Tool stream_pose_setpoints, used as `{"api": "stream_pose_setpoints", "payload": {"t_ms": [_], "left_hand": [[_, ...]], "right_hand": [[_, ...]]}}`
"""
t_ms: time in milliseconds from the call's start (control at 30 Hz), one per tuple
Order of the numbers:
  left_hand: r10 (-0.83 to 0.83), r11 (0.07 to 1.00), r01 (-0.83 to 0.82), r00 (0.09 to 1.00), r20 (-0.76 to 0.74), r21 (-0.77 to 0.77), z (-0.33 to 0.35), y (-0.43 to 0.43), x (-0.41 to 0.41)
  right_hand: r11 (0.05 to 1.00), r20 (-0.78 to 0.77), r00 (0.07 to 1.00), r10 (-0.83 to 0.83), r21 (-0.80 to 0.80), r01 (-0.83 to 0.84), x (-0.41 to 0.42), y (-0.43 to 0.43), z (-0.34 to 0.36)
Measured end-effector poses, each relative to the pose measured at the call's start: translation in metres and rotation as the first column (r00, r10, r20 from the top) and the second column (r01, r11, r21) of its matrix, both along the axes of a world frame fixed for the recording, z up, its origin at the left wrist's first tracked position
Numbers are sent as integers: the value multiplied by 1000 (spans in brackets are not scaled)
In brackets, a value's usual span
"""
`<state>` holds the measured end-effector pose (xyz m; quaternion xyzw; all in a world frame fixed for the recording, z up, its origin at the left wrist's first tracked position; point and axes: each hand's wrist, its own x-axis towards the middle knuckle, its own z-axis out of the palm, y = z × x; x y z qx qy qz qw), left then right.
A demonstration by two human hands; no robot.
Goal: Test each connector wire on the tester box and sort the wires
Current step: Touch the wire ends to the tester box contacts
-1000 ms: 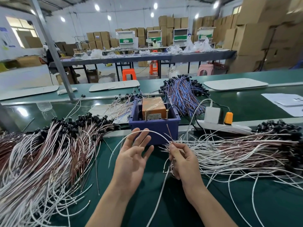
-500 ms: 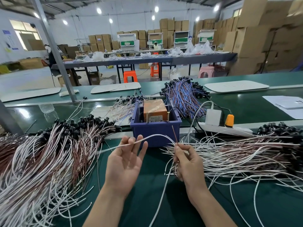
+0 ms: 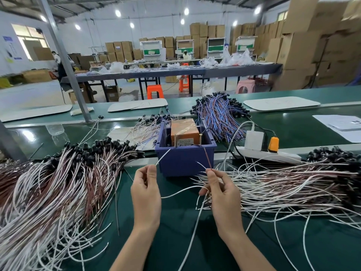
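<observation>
Item in hand: seemingly one connector wire point(image 3: 175, 193), two leads. My left hand point(image 3: 146, 190) pinches the white lead point(image 3: 162, 158); my right hand point(image 3: 220, 194) pinches the brown lead point(image 3: 207, 158); fingers point(image 3: 151, 171) of both clamped, tips just short of the tester box point(image 3: 184, 132) in its blue bin point(image 3: 185, 163). Not yet probed. On the desk point(image 3: 170, 222): left pile point(image 3: 58, 182), large, I judge tested; right pile point(image 3: 293, 184), equally large, I judge untested. Estimate: roughly midway.

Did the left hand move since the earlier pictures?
Yes. The left hand shifted left, away from the blue plastic bin, and now pinches a white wire.
</observation>
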<state>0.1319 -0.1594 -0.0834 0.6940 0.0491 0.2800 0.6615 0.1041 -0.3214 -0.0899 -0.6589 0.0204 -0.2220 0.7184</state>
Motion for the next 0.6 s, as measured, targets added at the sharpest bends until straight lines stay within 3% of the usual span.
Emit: {"api": "stream_pose_setpoints", "payload": {"t_ms": [233,433,600], "left_hand": [[-113,956,81,989,-99,-283,-2,-4,16],[134,988,-131,990,36,-86,1,-20,27],[133,991,-133,987,86,-8,0,-24,30]], "right_hand": [[970,98,977,-188,-136,201,18,9,-4],[950,143,961,-236,-174,259,36,15,-4],[951,145,962,-231,-173,254,40,13,-6]]}}
